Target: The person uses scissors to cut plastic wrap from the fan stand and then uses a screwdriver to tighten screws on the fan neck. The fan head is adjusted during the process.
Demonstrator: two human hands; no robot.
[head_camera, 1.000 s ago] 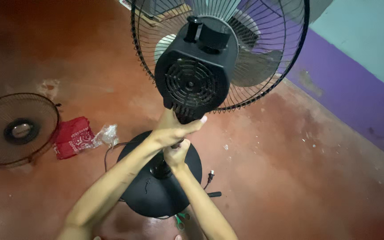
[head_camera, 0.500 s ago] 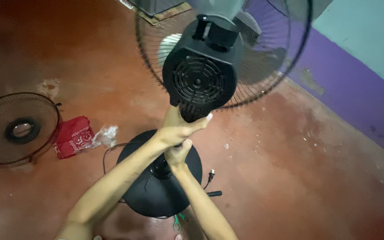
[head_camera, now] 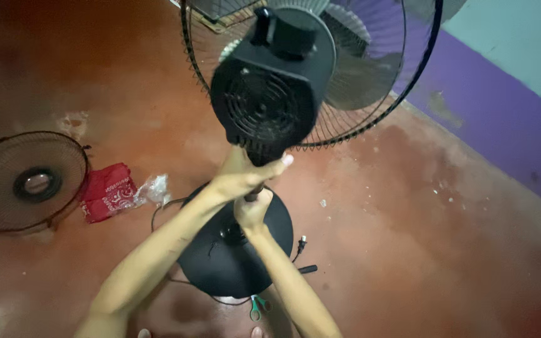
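A black pedestal fan stands on the red floor. Its black motor housing faces me, with the rear wire guard and grey blades behind it. My left hand grips the neck just under the housing. Directly below it, my right hand is closed around the pole. The round black base sits beneath both hands.
A detached round front grille lies on the floor at the left, beside a red cloth and a crumpled clear plastic bag. A power cord with plug and green-handled pliers lie by the base. A purple wall runs along the right.
The fan head has tilted and swung slightly right and upward in view. Both hands keep their grip on the neck and pole.
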